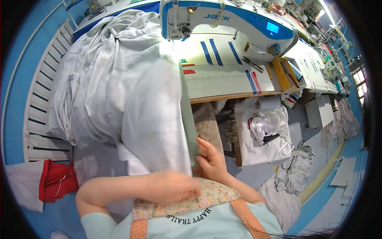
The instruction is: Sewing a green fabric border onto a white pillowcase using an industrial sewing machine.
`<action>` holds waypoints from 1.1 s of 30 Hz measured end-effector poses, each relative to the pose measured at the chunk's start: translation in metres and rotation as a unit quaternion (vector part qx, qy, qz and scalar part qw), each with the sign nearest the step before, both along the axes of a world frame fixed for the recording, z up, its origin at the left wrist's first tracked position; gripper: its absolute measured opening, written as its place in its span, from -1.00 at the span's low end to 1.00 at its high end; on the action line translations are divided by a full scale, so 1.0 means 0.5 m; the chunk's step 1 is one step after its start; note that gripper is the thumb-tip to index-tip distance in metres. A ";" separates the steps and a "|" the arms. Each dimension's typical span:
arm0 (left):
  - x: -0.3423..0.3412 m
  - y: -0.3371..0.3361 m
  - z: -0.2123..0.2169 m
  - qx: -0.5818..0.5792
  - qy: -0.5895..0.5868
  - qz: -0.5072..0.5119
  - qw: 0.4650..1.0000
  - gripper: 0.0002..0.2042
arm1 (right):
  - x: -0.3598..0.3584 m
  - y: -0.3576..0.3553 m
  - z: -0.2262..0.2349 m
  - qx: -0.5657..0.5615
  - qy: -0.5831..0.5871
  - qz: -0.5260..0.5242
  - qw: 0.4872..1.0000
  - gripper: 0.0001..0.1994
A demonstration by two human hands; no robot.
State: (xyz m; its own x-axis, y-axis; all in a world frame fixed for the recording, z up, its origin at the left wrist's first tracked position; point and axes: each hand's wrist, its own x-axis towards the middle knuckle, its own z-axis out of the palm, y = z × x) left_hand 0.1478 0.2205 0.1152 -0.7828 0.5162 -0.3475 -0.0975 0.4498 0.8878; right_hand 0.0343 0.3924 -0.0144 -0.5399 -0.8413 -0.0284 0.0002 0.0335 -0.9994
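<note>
A large white cloth hangs in folds from the sewing machine's bed toward me. Along its right side runs a grey-green fabric edge. My right hand is at the lower end of this edge, with bent fingers and thumb gripping it; part of the hand is hidden. My left hand is smeared by motion in front of my floral apron, below the cloth, and its fingers cannot be made out. The sewing machine, white and blue with a lit screen, stands over the cloth's far end.
Blue and red tape strips mark the machine table. A yellow box and scissors lie at its right. Below stands a white-covered surface with white ribbons. A slatted white rack and red cloth are at left.
</note>
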 end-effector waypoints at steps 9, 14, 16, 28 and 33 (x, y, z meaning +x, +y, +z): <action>-0.013 0.041 -0.119 0.072 -0.009 0.053 0.996 -0.82 | -0.017 0.009 -0.036 -0.010 0.096 0.020 0.995 -0.37; 0.028 -0.027 -0.030 0.009 -0.033 0.087 0.996 -0.85 | -0.043 0.001 -0.015 0.041 0.119 0.068 0.990 -0.41; 0.063 -0.057 -0.015 0.093 0.071 0.099 0.988 -0.84 | -0.078 -0.019 -0.002 0.145 0.213 0.085 0.963 -0.40; 0.073 -0.057 -0.019 0.150 0.152 0.098 0.972 -0.87 | -0.114 -0.305 0.056 -0.079 -0.243 0.076 0.964 -0.59; 0.129 -0.111 -0.040 0.212 0.158 0.127 0.956 -0.88 | -0.073 -0.069 0.047 -0.138 -0.058 0.349 0.925 -0.87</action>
